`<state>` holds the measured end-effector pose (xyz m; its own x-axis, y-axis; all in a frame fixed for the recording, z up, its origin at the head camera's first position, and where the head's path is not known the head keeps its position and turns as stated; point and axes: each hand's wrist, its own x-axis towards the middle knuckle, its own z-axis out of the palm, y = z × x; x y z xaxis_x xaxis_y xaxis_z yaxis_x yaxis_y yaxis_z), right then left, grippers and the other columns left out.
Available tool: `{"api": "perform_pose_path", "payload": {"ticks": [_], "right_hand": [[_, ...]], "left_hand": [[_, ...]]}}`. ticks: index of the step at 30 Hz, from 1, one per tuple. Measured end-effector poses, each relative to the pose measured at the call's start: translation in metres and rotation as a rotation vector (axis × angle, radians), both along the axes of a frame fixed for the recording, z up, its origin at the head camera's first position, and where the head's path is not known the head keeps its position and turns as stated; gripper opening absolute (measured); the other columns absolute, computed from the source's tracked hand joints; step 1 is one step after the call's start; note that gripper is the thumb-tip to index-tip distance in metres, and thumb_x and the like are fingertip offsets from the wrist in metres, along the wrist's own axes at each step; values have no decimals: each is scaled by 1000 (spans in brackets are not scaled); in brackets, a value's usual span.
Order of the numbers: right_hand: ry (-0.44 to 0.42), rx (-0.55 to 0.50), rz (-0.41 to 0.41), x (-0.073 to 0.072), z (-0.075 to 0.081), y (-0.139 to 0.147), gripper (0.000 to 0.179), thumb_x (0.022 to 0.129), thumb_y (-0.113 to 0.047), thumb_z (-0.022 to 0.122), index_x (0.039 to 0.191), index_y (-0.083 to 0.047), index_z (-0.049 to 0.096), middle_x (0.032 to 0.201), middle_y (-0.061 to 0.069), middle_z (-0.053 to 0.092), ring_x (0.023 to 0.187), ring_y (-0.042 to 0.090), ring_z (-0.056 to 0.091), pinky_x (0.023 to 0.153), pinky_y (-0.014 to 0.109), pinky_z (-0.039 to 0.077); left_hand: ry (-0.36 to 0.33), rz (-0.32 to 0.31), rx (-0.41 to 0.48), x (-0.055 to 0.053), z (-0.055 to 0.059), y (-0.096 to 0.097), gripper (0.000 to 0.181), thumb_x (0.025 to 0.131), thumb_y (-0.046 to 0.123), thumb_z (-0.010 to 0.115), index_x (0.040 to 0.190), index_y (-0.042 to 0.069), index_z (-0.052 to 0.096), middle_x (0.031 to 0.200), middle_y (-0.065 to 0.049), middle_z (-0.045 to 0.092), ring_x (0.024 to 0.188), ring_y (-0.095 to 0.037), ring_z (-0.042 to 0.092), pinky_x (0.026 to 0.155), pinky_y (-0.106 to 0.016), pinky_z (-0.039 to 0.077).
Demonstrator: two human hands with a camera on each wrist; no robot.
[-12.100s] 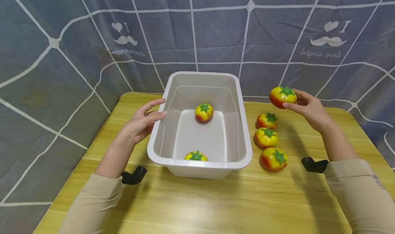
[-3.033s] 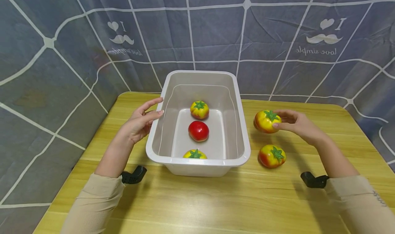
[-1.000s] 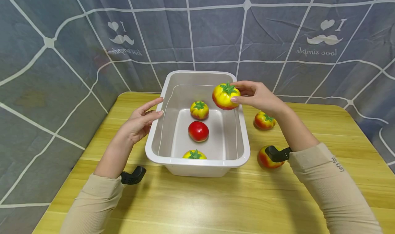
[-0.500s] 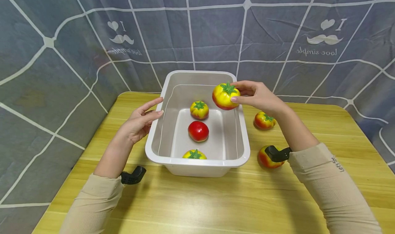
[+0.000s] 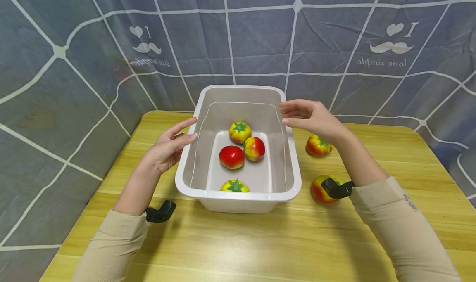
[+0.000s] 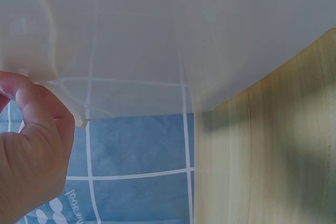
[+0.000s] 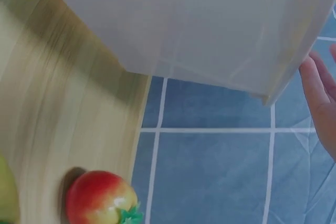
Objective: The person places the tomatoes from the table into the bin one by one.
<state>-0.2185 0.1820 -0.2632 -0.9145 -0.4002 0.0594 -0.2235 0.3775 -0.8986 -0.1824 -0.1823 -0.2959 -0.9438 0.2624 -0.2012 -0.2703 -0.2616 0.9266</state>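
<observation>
A light grey plastic basin (image 5: 238, 196) stands on the wooden table. My left hand (image 5: 169, 148) holds its left rim, thumb and index fingertip at the edge; the left wrist view shows this hand (image 6: 37, 150) with bent fingers beside the wall. Over the right rim, my right hand (image 5: 310, 117) hovers with parted fingers and nothing between them. Inside lie several glossy tomatoes: a yellow one with a green leaf (image 5: 239, 132), a red-yellow one on its side (image 5: 254, 148), a red one (image 5: 232, 157), and a yellow one (image 5: 235, 186) partly hidden behind the front rim.
Two more tomatoes sit right of the basin: one farther back (image 5: 318, 145) and one nearer (image 5: 320, 190), partly covered by the black wrist camera (image 5: 336, 188). A grey-blue curtain (image 5: 260, 46) with white lines hangs behind the table (image 5: 238, 249).
My right hand picked up a tomato, carried it over the basin and let it go. It lies beside the red one, which has shifted left. Another tomato came in earlier; the left hand stayed.
</observation>
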Motion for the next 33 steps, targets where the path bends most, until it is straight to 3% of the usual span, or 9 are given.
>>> {"api": "perform_pose_path", "payload": {"ticks": [7,18,26,33], "right_hand": [[2,18,-51,12,-6,26,43,88,-19,66,127,-4,54,119,11,59,107,15,56,85,20,49],[16,48,-83,35,-21,71,40,88,-9,64,126,-2,54,111,-10,62,104,6,57,83,16,48],[9,18,-39,48,-40,97,37,90,-4,61,125,-8,54,112,-12,60,103,2,57,82,15,49],[-5,67,-86,58,-59,110,38,89,-7,63,125,-4,53,111,-15,60,103,0,56,81,14,48]], "left_hand": [[-2,0,2,0,0,0,45,91,-1,54,132,13,45,87,-5,62,69,-12,65,66,-28,57],[-3,-1,8,1,1,0,44,91,-1,54,130,14,45,88,-5,63,68,-12,65,64,-27,57],[-5,0,-2,0,0,1,44,91,-1,54,131,14,44,87,-4,63,70,-13,66,65,-28,57],[-7,2,12,-1,0,1,43,91,-1,54,130,14,45,88,-4,64,70,-13,66,66,-28,57]]}}
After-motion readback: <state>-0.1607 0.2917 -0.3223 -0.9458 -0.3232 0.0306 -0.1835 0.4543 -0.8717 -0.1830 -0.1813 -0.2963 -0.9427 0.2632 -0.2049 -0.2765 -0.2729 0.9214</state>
